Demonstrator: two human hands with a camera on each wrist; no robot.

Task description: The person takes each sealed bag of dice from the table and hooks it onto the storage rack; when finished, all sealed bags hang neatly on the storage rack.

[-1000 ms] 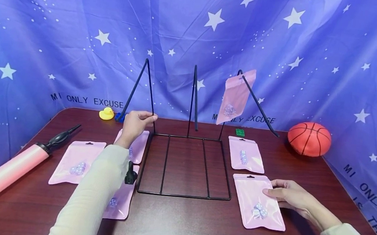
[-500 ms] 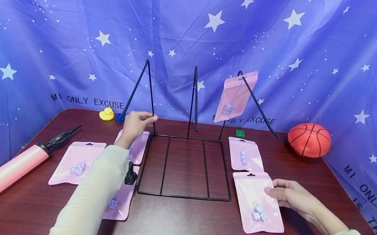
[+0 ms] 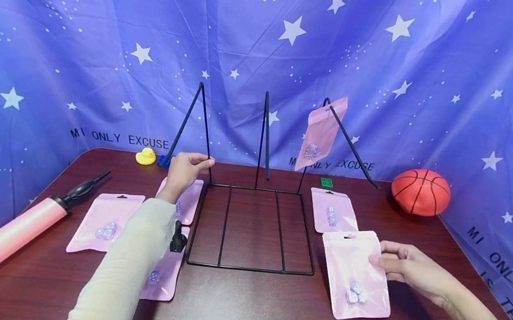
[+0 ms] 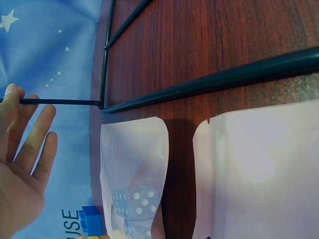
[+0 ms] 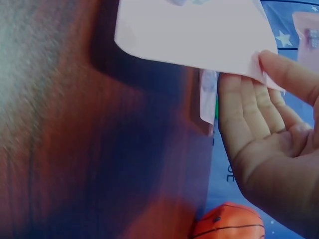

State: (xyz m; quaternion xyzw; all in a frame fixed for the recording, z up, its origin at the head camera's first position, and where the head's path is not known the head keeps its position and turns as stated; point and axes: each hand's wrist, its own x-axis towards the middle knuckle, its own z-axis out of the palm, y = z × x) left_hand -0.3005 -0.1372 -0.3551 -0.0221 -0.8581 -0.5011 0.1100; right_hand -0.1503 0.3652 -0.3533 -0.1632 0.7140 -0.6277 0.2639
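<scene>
My right hand [image 3: 407,267] pinches the right edge of a pink zip bag [image 3: 355,272] with dice inside. The thumb lies on top and the fingers [image 5: 249,114] beneath the bag [image 5: 199,35], whose upper end is raised off the table. My left hand [image 3: 187,168] holds the left upright rod [image 3: 205,123] of a black wire rack [image 3: 250,268]; in the left wrist view the thumb [image 4: 10,102] meets the rod. Another pink bag [image 3: 319,132] hangs from the rack's right arm.
More pink dice bags lie flat: one right of the rack [image 3: 332,212], three to its left [image 3: 106,222] [image 3: 186,199] [image 3: 160,275]. A pink air pump [image 3: 9,233], yellow duck [image 3: 146,156], green brick [image 3: 327,181] and basketball [image 3: 420,192] sit around the edges.
My right hand has lifted the bag's upper end off the table and drawn it slightly up and right. The left hand stays on the rod.
</scene>
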